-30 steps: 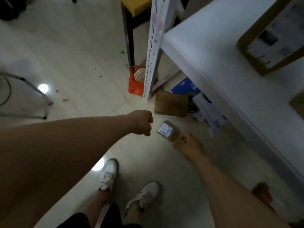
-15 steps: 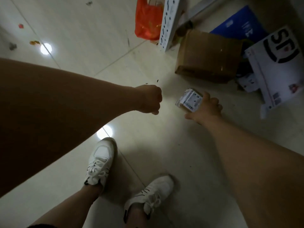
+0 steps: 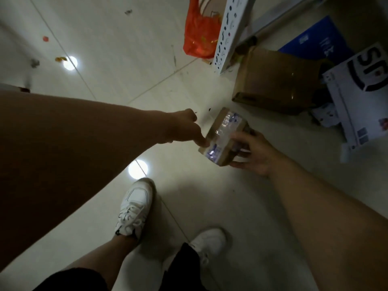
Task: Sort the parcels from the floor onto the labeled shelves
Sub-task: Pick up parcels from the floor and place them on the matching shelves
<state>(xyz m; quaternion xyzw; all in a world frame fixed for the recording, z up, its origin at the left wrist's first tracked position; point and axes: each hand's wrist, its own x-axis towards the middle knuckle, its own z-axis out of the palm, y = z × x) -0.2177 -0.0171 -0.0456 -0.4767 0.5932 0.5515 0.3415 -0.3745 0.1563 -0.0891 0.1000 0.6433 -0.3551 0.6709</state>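
A small brown parcel (image 3: 223, 136) wrapped in shiny tape is lifted off the floor. My right hand (image 3: 255, 153) grips its right end, fingers curled round it. My left hand (image 3: 185, 128) is at its left side, one extended finger touching the near left corner while the other fingers are curled. On the floor behind lie a larger brown cardboard box (image 3: 277, 80), a white SF mailer (image 3: 361, 91) and a blue flat parcel (image 3: 317, 42).
The white perforated shelf post (image 3: 232, 32) stands on the floor beside an orange plastic bag (image 3: 199, 36). My two white shoes (image 3: 135, 206) are below the hands. Small scraps of litter lie on the pale tiled floor (image 3: 117, 66) to the left.
The small parcel has come up off the floor in my right hand and turned, its label no longer facing up. My left hand has moved right and put a finger on it.
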